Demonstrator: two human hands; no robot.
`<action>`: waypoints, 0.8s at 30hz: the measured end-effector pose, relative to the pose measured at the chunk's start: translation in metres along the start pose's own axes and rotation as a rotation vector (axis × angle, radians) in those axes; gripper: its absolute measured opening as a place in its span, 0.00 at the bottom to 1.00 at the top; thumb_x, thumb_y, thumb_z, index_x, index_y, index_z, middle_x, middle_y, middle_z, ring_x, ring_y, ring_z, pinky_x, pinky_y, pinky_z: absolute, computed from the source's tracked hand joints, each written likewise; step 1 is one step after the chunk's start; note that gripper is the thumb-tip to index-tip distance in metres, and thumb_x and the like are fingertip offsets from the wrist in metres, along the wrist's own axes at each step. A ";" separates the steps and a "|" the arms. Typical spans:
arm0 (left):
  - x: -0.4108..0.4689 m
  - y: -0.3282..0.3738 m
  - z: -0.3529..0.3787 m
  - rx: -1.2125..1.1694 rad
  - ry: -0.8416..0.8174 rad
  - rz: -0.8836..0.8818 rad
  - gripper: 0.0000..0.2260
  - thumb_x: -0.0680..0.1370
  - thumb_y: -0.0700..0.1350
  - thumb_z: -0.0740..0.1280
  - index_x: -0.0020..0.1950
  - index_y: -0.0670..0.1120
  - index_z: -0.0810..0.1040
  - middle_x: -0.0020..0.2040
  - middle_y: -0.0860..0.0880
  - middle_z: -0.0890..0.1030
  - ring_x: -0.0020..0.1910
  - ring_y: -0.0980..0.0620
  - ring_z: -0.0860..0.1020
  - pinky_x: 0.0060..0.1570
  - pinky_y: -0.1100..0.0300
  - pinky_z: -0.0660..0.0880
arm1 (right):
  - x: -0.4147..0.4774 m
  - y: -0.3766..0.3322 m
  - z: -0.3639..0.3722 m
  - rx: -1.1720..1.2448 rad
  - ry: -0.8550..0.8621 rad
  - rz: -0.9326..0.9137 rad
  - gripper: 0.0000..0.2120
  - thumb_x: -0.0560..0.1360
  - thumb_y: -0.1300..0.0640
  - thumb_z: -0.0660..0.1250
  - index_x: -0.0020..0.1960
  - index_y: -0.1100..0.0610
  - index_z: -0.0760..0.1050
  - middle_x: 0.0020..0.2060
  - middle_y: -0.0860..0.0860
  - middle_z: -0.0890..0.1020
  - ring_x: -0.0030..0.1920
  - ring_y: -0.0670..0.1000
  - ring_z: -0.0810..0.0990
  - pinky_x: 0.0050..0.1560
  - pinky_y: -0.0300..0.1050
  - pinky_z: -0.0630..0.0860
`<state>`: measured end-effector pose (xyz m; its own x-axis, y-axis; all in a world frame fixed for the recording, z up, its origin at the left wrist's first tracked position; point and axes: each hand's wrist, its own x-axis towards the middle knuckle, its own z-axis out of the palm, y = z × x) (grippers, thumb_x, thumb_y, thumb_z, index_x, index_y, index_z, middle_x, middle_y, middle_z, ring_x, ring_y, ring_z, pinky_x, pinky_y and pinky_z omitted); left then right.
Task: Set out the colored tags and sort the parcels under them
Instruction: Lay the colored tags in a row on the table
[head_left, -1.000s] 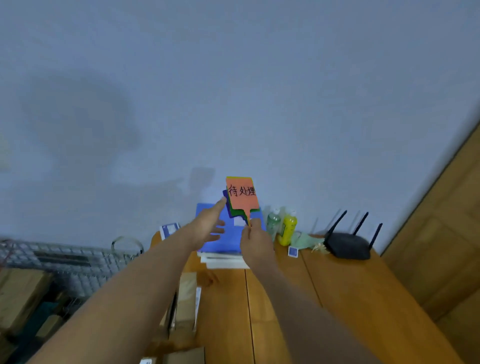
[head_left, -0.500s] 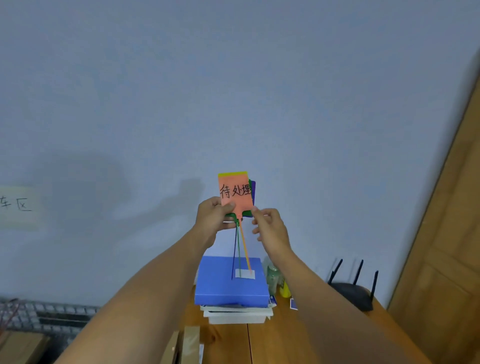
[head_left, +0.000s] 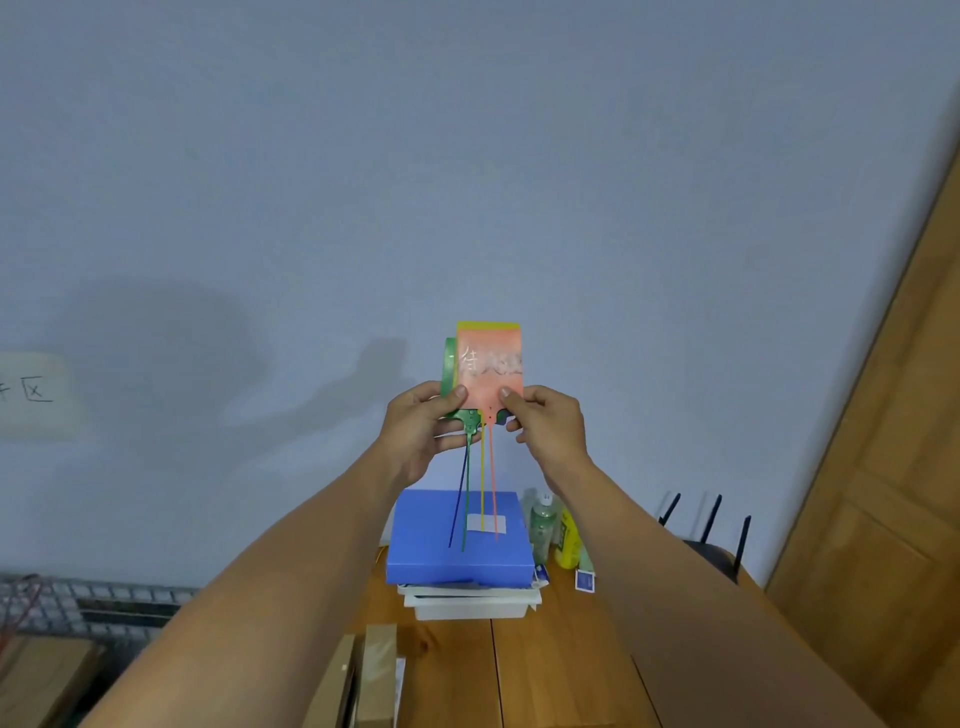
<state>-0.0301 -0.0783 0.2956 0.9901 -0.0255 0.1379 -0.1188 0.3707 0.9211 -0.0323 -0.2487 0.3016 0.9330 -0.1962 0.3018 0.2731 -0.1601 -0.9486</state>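
A: Surroundings first. What is on the wooden table (head_left: 550, 660)?

B: Against the wall (head_left: 467, 156), a blue box (head_left: 457, 558) rests on a white pile (head_left: 467, 605); I cannot tell what the pile is. Just right of the box stand a clear bottle (head_left: 542, 522) and a yellow bottle (head_left: 567, 540), then a small blue card (head_left: 584, 579), then a black router (head_left: 714, 553) with three antennas up. Brown cardboard parcels (head_left: 363, 675) sit at the near edge. A wire rack (head_left: 78, 597) is far left, with a paper sign (head_left: 31, 395) on the wall above it, cut off by the frame. A wood panel (head_left: 883, 467) runs along the right.

A: Obstructions?

B: Both forearms cross the table, and the right one covers part of the router. The hanging tails pass in front of the blue box.

A: The tags?

B: The stack of tags (head_left: 491, 371) is upright in the air before the wall, above the blue box and apart from it. The orange tag is in front, its writing blurred. There is a yellow edge on top, a green edge at left and a bit of blue at lower right. Four thin tails hang down: blue, green, yellow, orange.

A: Hands?

B: The left hand (head_left: 423, 431) pinches the lower left corner, thumb in front, fingers curled behind. The right hand (head_left: 548, 426) pinches the lower right corner likewise.
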 end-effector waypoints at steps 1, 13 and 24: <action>0.002 -0.005 0.000 -0.012 0.004 -0.005 0.04 0.79 0.39 0.72 0.52 0.39 0.82 0.43 0.40 0.86 0.41 0.40 0.87 0.40 0.49 0.85 | 0.001 0.004 -0.001 -0.003 0.001 0.009 0.10 0.76 0.51 0.73 0.41 0.57 0.82 0.37 0.56 0.85 0.33 0.47 0.80 0.38 0.45 0.77; 0.017 -0.096 -0.036 0.036 0.147 -0.155 0.01 0.79 0.37 0.72 0.48 0.41 0.82 0.41 0.42 0.87 0.34 0.43 0.86 0.36 0.51 0.85 | 0.005 0.126 -0.021 0.169 0.026 0.293 0.10 0.78 0.55 0.72 0.45 0.63 0.81 0.36 0.53 0.82 0.33 0.50 0.76 0.34 0.43 0.76; 0.014 -0.214 -0.095 -0.034 0.306 -0.312 0.04 0.79 0.39 0.72 0.54 0.42 0.81 0.43 0.43 0.87 0.33 0.45 0.85 0.35 0.52 0.85 | -0.054 0.329 -0.042 -0.061 -0.196 0.763 0.04 0.80 0.57 0.69 0.52 0.56 0.80 0.43 0.55 0.82 0.40 0.50 0.76 0.40 0.44 0.75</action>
<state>0.0167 -0.0700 0.0660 0.9554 0.1333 -0.2637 0.1867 0.4194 0.8884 -0.0030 -0.3316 -0.0230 0.8835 -0.0996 -0.4577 -0.4668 -0.1043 -0.8782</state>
